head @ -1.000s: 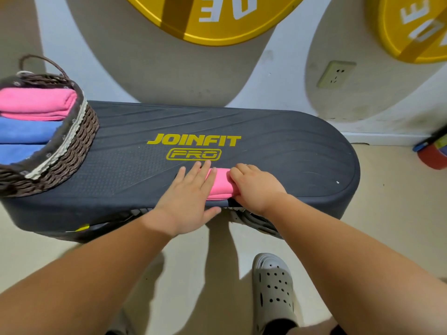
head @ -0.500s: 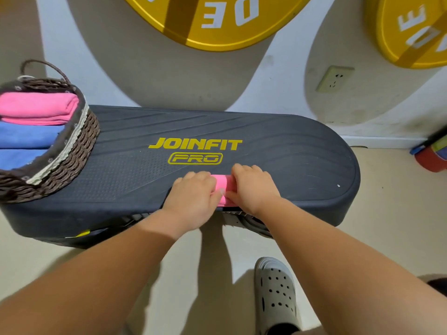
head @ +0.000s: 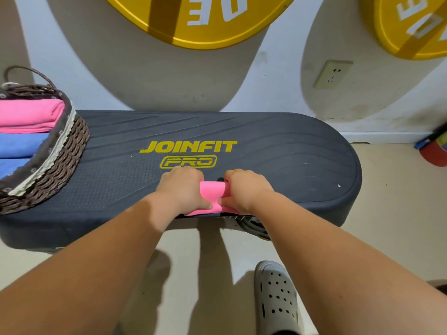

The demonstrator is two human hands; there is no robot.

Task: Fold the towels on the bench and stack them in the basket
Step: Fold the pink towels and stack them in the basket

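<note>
Both hands are curled round a small folded pink towel [head: 213, 194] at the near edge of the dark bench [head: 278, 151], left hand [head: 182, 189] and right hand [head: 245, 189] gripping an end each. It looks slightly lifted, hard to tell. The basket [head: 60, 155] sits at the bench's left end with pink and blue towels inside.

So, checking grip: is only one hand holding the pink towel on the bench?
No, the left hand and the right hand both grip the pink towel on the bench.
</note>
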